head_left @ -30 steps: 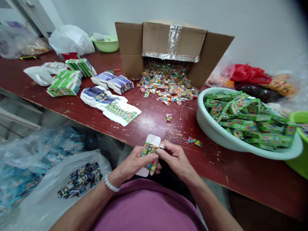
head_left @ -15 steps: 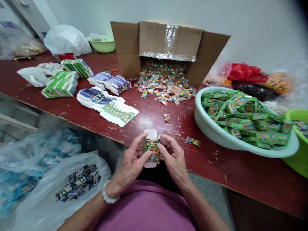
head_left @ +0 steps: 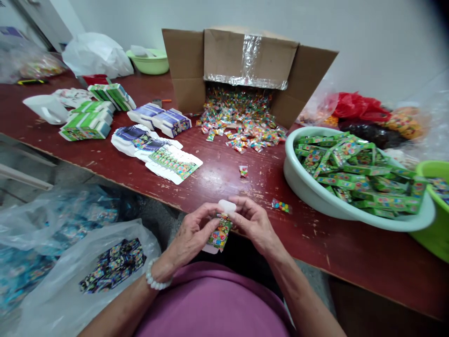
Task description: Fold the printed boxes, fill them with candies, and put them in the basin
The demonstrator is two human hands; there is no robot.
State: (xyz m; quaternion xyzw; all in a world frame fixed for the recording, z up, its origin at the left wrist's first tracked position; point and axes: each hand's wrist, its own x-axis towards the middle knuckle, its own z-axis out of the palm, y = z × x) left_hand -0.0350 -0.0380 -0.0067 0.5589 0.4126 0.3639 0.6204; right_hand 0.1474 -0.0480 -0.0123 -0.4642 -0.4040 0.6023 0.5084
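Between my hands, just off the table's front edge, is a small printed candy box (head_left: 221,232) with white end flaps, tilted. My left hand (head_left: 192,234) grips its left side, thumb across the printed face. My right hand (head_left: 253,224) pinches the top white flap between thumb and fingers. Beyond the hands lies one small candy packet (head_left: 243,171), and to their right a second packet of coloured candies (head_left: 281,205). Farther back, flat printed cartons (head_left: 175,164) lie fanned out on the table.
An open cardboard box (head_left: 249,56) spills wrapped candies (head_left: 242,126) onto the red table (head_left: 308,248). A pale basin (head_left: 315,206) of filled green boxes stands right. Folded cartons (head_left: 87,121) and a white mug (head_left: 47,110) sit left. A plastic bag (head_left: 63,299) of dark packets is below.
The candy box has tilted and dropped slightly toward me. My right hand has moved from its side to the top flap, while the left keeps hold.
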